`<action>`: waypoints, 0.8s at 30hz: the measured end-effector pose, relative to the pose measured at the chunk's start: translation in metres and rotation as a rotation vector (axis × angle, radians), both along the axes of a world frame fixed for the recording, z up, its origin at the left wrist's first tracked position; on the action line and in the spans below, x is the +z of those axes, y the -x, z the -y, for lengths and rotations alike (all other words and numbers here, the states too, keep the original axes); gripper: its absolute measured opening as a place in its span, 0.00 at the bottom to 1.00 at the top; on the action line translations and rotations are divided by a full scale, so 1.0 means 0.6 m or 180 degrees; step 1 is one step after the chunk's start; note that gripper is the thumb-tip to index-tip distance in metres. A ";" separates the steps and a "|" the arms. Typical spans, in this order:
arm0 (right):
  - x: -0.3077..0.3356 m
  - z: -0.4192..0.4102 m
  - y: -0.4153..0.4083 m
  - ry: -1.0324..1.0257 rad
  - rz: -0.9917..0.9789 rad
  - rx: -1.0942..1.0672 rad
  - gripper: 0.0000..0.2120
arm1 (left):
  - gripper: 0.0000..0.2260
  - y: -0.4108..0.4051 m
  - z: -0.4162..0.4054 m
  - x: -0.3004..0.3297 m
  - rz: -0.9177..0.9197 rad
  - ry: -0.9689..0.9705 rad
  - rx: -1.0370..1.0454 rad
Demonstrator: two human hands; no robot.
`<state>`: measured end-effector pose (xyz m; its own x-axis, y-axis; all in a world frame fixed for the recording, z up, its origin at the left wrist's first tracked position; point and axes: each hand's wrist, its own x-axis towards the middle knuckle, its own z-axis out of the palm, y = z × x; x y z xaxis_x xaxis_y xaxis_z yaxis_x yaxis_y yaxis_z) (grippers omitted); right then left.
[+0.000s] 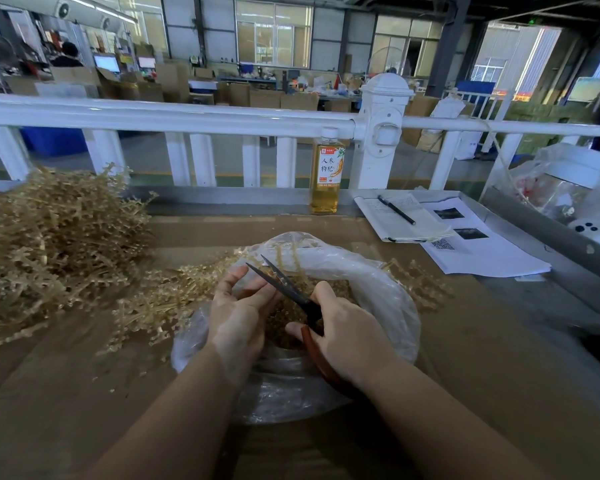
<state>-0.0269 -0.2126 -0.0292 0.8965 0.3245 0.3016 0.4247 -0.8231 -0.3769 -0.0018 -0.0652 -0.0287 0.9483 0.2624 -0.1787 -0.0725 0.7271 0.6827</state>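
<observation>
Right hand (347,327): grips the red handles of the scissors (284,282); the blades stand apart.
Left hand (238,306): fingers curled beside the blades; whether they pinch something I cannot tell.
Plastic bag (378,292): lies open on the surface (465,341) under both hands.
Dried sprigs (49,237): a big pile, far left.
Far edge: notebook (402,220) with pen (395,210); drink bottle (328,174) stands upright.

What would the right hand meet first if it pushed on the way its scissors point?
Probably the fingers of the left hand, right beside the open scissors above the plastic bag; depth is unclear.
</observation>
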 end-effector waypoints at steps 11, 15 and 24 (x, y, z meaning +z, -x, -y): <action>-0.001 0.001 -0.001 0.0032 0.0039 0.0058 0.17 | 0.20 -0.005 -0.002 -0.009 0.0024 -0.0085 -0.0057; -0.003 0.003 -0.003 0.0089 0.0112 0.0076 0.18 | 0.15 -0.008 -0.004 -0.011 -0.0020 -0.0044 -0.0153; -0.009 0.003 -0.002 0.0155 0.0300 0.0019 0.18 | 0.11 -0.008 -0.005 -0.019 0.0124 -0.0507 -0.0453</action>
